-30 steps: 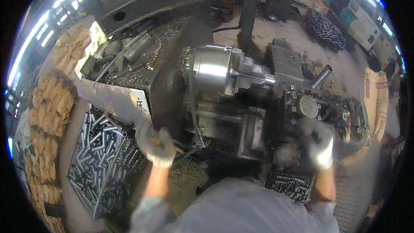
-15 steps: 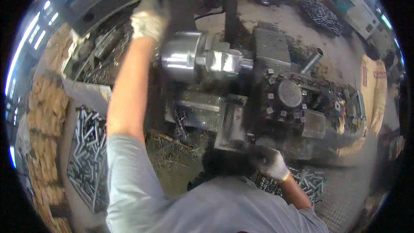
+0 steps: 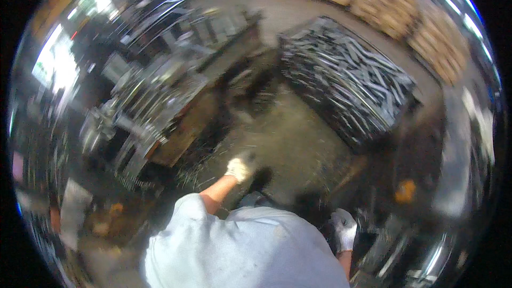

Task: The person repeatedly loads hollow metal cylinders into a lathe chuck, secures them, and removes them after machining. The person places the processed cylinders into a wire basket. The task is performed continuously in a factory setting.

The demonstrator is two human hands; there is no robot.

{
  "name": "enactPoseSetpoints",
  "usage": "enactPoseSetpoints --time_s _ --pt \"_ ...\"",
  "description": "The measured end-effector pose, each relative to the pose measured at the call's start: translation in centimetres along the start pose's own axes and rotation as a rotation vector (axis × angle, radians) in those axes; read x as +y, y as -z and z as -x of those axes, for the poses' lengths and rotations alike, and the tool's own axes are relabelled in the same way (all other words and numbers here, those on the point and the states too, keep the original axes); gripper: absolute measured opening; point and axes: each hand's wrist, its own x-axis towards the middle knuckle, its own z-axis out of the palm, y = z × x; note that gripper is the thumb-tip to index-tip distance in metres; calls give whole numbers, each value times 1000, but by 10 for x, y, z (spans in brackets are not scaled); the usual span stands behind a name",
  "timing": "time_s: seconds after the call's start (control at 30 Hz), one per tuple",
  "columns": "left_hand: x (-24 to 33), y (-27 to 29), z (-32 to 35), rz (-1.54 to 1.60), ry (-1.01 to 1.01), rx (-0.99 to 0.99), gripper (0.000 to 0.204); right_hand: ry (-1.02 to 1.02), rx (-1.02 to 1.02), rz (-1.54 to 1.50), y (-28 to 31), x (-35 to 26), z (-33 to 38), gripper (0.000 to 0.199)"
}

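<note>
My left hand (image 3: pixel 239 167), in a pale work glove with darkened fingers, hangs in front of my body over the stained floor. Motion smears its fingers, and no object shows in it. Low at my right side is my right hand (image 3: pixel 344 228), in a white glove with dark patches; blur hides how its fingers lie. Ahead to the right stands a large dark bin (image 3: pixel 326 132) heaped with grey metal rods (image 3: pixel 346 74). Neither hand touches it.
At the left, a bench (image 3: pixel 184 122) with a brownish side carries several metal parts (image 3: pixel 154 85). Stacked tan sacks (image 3: pixel 381 2) line the far right. A pale grey slab-like surface (image 3: pixel 452 154) stands at the right. Stained floor (image 3: pixel 288 138) lies between bench and bin.
My view has swung from the machine to the bench and rod bin. My left arm, stretched out to the machine before, is now lowered near my body. My right hand stays low at my side.
</note>
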Motion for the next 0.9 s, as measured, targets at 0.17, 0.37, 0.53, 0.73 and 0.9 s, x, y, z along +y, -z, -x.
enactPoseSetpoints --time_s 0.17,0.37,0.53,0.73,0.9 --pt "-303 145 110 -414 683 529 16 266 -352 436 -160 -49 -105 25" --pt "-430 249 310 -27 1826 1259 52 395 -712 681 -295 -127 -140 34" --pt "-368 265 337 -61 1462 1799 60 287 -1085 565 -415 -188 -146 42" --pt "-396 271 401 -405 1493 1088 57 -290 -1642 249 -642 -206 -105 45" --pt "-460 243 413 -1011 1639 587 51 -118 -1472 31 -670 -224 -75 17"
